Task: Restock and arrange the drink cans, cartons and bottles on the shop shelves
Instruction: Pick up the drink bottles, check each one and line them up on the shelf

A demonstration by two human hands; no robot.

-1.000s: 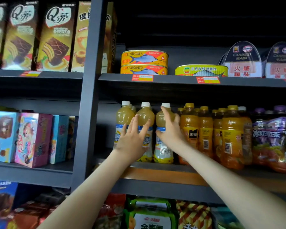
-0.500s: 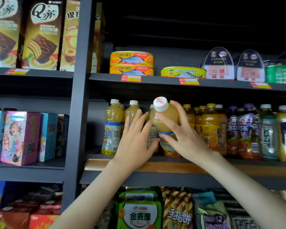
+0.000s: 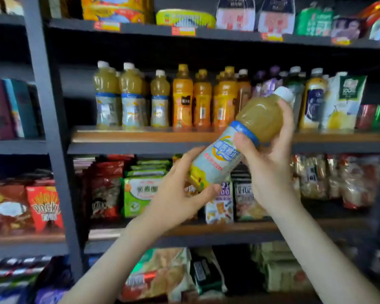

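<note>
The right hand [image 3: 270, 170] wraps the tilted juice bottle [image 3: 258, 119] with curled fingers; the left hand [image 3: 176, 194] pinches its base, likely steadying it for inspection.

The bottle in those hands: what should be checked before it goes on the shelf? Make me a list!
1. Grip: ok. Left hand holds the base of the bottle, right hand grips its middle.
2. Cap on: ok.
3. Bottle upright: not ok, it is tilted, cap up and to the right.
4. Room on the shelf in front of the set-back matching bottle: ok, it seems.
5. Date print readable: cannot tell, blurred.
</note>
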